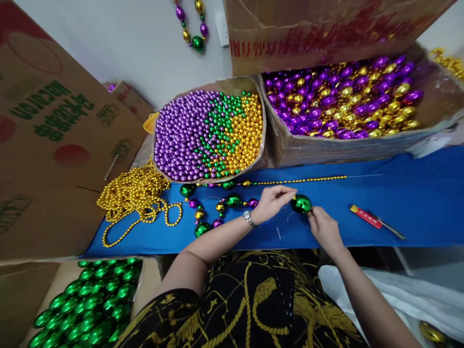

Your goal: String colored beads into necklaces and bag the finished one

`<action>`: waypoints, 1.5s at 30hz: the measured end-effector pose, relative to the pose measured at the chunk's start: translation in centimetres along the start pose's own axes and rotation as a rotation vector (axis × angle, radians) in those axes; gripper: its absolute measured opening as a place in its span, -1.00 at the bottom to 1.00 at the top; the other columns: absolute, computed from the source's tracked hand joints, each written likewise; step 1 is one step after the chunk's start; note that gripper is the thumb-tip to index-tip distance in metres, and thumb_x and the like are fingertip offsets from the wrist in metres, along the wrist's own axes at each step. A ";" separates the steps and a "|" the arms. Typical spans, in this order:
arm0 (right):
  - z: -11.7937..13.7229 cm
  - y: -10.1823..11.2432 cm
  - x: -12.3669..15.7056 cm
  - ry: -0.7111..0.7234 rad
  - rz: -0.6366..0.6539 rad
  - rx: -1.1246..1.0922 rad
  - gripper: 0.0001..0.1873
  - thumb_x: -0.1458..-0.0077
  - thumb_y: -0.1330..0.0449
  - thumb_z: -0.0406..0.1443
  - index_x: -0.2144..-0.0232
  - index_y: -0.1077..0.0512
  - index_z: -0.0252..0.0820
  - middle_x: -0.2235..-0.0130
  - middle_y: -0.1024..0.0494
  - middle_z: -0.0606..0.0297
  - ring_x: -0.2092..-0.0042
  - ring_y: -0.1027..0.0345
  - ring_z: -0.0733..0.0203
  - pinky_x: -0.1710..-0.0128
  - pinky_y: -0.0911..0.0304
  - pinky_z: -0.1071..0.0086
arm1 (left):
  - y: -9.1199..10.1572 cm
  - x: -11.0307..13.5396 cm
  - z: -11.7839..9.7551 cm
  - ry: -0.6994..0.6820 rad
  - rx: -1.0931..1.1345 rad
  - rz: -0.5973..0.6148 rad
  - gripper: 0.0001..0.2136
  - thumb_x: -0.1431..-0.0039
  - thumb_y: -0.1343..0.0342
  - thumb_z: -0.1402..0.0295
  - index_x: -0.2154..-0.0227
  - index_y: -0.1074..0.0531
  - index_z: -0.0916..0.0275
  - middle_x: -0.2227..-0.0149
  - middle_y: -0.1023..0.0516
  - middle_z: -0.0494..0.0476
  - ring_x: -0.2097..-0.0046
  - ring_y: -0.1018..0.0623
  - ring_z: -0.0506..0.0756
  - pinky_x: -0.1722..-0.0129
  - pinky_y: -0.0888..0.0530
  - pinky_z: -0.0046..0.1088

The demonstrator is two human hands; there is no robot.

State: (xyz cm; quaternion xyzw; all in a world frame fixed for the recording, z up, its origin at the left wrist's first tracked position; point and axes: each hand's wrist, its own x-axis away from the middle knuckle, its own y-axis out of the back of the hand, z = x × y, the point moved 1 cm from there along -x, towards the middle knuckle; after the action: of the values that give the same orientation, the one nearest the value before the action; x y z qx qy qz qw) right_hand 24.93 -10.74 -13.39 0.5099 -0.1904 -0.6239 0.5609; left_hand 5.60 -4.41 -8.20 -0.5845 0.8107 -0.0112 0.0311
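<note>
"Holding something with both hands?"

"My hands are apart, with a large green bead (301,204) between them, right of the frame's middle. My right hand (325,229) has its fingers clamped on the bead's right end. My left hand (276,199) has thumb and finger pinched together at the bead's left end; whether they grip bead or thread, I can't tell."

"What lies around them?"

"A string of mixed beads (234,199) lies left of my left hand, on the blue cloth (377,193). Behind both hands, a row of small gold beads (308,180) runs across the middle of the frame."

"And farther out?"

"A red-handled tool (367,216) lies right of my right hand, well apart from it. A heap of gold chains (132,188) sits at the left of the frame."
</note>
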 end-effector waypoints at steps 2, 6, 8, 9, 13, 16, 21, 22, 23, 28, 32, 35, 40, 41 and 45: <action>-0.9 -0.1 0.6 -0.011 0.021 0.063 -0.73 -0.26 0.03 -0.25 0.32 -0.44 -0.19 0.24 -0.56 0.14 0.36 -0.46 0.22 0.46 -0.29 0.42 | 0.1 -0.2 1.3 -0.054 -0.129 -0.003 -0.73 -0.11 -0.24 0.09 0.36 -0.60 0.22 0.17 -0.62 0.21 0.16 -0.58 0.10 0.14 -0.50 -0.31; -1.0 1.5 -0.1 -0.049 0.064 0.168 -0.74 -0.26 -0.03 -0.25 0.11 -0.47 -0.15 0.17 -0.58 0.21 0.37 -0.48 0.26 0.48 -0.34 0.44 | 1.1 -1.0 -0.1 -0.189 -0.378 0.027 -0.79 -0.16 -0.20 0.13 0.39 -0.61 0.14 0.29 -0.62 0.15 0.21 -0.58 0.11 0.16 -0.48 -0.31; -0.1 2.6 -1.4 -0.027 0.007 0.093 -0.71 -0.29 -0.03 -0.25 0.03 -0.45 -0.16 0.12 -0.59 0.19 0.23 -0.53 0.22 0.32 -0.43 0.41 | 1.4 -1.4 -2.3 -0.243 -0.437 0.069 -0.80 -0.20 -0.17 0.16 0.37 -0.60 0.14 0.34 -0.63 0.13 0.29 -0.57 0.08 0.23 -0.47 -0.36; 0.5 3.0 -2.2 -0.004 -0.026 0.038 -0.69 -0.30 -0.02 -0.25 -0.01 -0.43 -0.17 0.09 -0.58 0.17 0.14 -0.53 0.20 0.22 -0.45 0.39 | 1.5 -1.7 -3.5 -0.261 -0.454 0.086 -0.80 -0.21 -0.17 0.17 0.36 -0.60 0.15 0.35 -0.63 0.12 0.31 -0.57 0.07 0.26 -0.46 -0.38; 2.5 3.2 -5.4 0.076 -0.051 -0.133 -0.67 -0.32 -0.01 -0.24 -0.04 -0.43 -0.15 0.04 -0.58 0.14 0.06 -0.52 0.19 0.09 -0.45 0.35 | 1.3 -2.8 -7.7 -0.301 -0.475 0.136 -0.80 -0.21 -0.17 0.19 0.34 -0.60 0.20 0.34 -0.65 0.13 0.33 -0.58 0.04 0.32 -0.45 -0.45; 2.6 2.8 -6.5 0.090 -0.031 -0.252 -0.72 -0.33 0.01 -0.25 0.15 -0.50 -0.16 0.22 -0.63 0.19 0.24 -0.56 0.22 0.21 -0.47 0.38 | 1.0 -4.2 -9.7 -0.311 -0.457 0.194 -0.81 -0.20 -0.18 0.22 0.34 -0.60 0.21 0.35 -0.65 0.13 0.35 -0.57 0.02 0.35 -0.46 -0.48; 1.3 2.7 -6.7 -0.077 -0.001 -0.444 -0.70 -0.32 -0.01 -0.17 0.22 -0.50 -0.15 0.34 -0.61 0.23 0.35 -0.51 0.22 0.34 -0.41 0.38 | 0.9 -7.6 -12.7 -0.271 -0.390 0.416 -0.82 -0.23 -0.15 0.24 0.26 -0.57 0.23 0.32 -0.64 0.13 0.34 -0.57 -0.01 0.32 -0.50 -0.51; 1.0 2.7 -6.7 -0.145 0.021 -0.495 -0.68 -0.31 -0.01 -0.14 0.22 -0.51 -0.15 0.40 -0.58 0.26 0.39 -0.48 0.23 0.39 -0.38 0.39 | 0.9 -8.4 -13.4 -0.284 -0.372 0.398 -0.80 -0.24 -0.13 0.24 0.25 -0.56 0.24 0.32 -0.63 0.12 0.33 -0.57 -0.01 0.32 -0.51 -0.51; 0.8 2.7 -6.7 -0.221 0.037 -0.560 -0.65 -0.31 0.00 -0.10 0.21 -0.50 -0.15 0.47 -0.52 0.30 0.45 -0.42 0.26 0.45 -0.33 0.41 | 0.9 -9.1 -13.9 -0.306 -0.360 0.358 -0.79 -0.26 -0.11 0.23 0.26 -0.55 0.25 0.32 -0.62 0.11 0.33 -0.56 -0.02 0.31 -0.51 -0.51; -0.8 2.3 -6.2 -0.462 -0.004 -0.992 -0.58 -0.28 -0.02 0.02 0.20 -0.44 -0.18 0.60 -0.13 0.49 0.58 -0.06 0.38 0.57 -0.08 0.47 | 0.4 -11.4 -14.8 -0.396 -0.362 0.152 -0.82 -0.24 -0.15 0.25 0.29 -0.52 0.26 0.39 -0.50 0.03 0.26 -0.55 -0.01 0.30 -0.47 -0.50; -0.9 3.6 -5.9 -0.438 0.017 -0.991 -0.62 -0.30 -0.02 -0.02 0.13 -0.41 -0.18 0.57 -0.16 0.48 0.55 -0.08 0.38 0.55 -0.11 0.46 | 1.2 -14.1 -15.2 -0.545 -0.585 0.095 -0.86 -0.25 -0.11 0.31 0.26 -0.52 0.23 0.37 -0.48 0.04 0.17 -0.54 0.04 0.18 -0.46 -0.41; -0.2 5.1 -6.2 -0.363 0.047 -0.833 -0.65 -0.32 0.00 -0.07 0.08 -0.38 -0.18 0.51 -0.30 0.43 0.50 -0.21 0.36 0.49 -0.22 0.47 | 2.7 -17.6 -16.0 -0.601 -1.030 0.185 -0.89 -0.19 -0.12 0.38 0.31 -0.53 0.24 0.36 -0.50 0.10 0.16 -0.53 0.10 0.05 -0.43 -0.27; 1.4 6.1 -7.1 -0.241 0.058 -0.694 -0.69 -0.34 0.04 -0.13 0.21 -0.41 -0.17 0.48 -0.44 0.36 0.47 -0.36 0.35 0.43 -0.33 0.49 | 3.4 -21.8 -16.3 -0.295 -1.631 0.423 -0.89 0.00 -0.27 0.30 0.46 -0.55 0.24 0.45 -0.46 0.18 0.22 -0.53 0.22 0.10 -0.44 -0.18; 1.6 5.9 -7.2 -0.225 0.057 -0.677 -0.69 -0.34 0.04 -0.13 0.21 -0.41 -0.17 0.48 -0.46 0.35 0.48 -0.37 0.35 0.43 -0.33 0.49 | 3.1 -22.2 -16.1 -0.253 -1.687 0.456 -0.86 0.03 -0.29 0.27 0.45 -0.55 0.22 0.45 -0.46 0.17 0.23 -0.52 0.22 0.13 -0.44 -0.19; 2.3 5.0 -7.1 -0.199 0.024 -0.601 -0.69 -0.32 0.03 -0.15 0.18 -0.45 -0.17 0.50 -0.48 0.36 0.51 -0.39 0.36 0.44 -0.33 0.51 | 1.8 -23.4 -15.6 -0.141 -1.797 0.617 -0.82 0.20 -0.37 0.36 0.45 -0.56 0.18 0.47 -0.47 0.10 0.27 -0.50 0.18 0.19 -0.45 -0.24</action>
State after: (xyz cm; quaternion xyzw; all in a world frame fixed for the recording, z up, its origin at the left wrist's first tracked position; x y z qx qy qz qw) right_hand 24.45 -6.63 -5.38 0.2556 -0.0574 -0.6924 0.6723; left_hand 10.27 18.03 8.10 -0.1493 0.6308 0.6603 -0.3793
